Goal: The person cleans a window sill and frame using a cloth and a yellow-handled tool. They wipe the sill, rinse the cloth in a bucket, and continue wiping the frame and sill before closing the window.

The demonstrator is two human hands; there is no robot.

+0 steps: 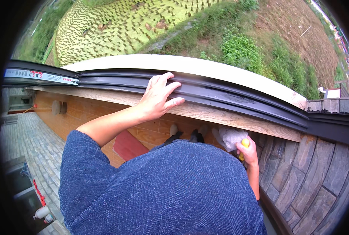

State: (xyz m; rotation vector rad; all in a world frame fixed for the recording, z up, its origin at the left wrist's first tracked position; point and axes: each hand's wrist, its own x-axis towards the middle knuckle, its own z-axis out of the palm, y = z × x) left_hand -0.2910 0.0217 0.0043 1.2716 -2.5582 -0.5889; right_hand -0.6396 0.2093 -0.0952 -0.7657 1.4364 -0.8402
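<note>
My left hand (159, 97) rests on the dark metal window track (204, 91), its fingers spread across the grooves and nothing in its grasp. Lower down at the right, my right hand (249, 152) is closed around a yellow handle (245, 143); whatever tool it belongs to is mostly hidden. A crumpled pale grey cloth (231, 138) bunches against the fingers of that hand, just below the wooden sill board (221, 119). I cannot tell whether the cloth is gripped too. A dark scuffed patch (239, 98) marks the track right of my left hand.
A sliding window sash (42, 75) with a printed sticker stands at the track's left end. Beyond the white outer ledge (192, 63) lies a field far below. Stone-patterned wall (306, 173) rises at the right. A red mat (129, 145) lies on the tiled floor.
</note>
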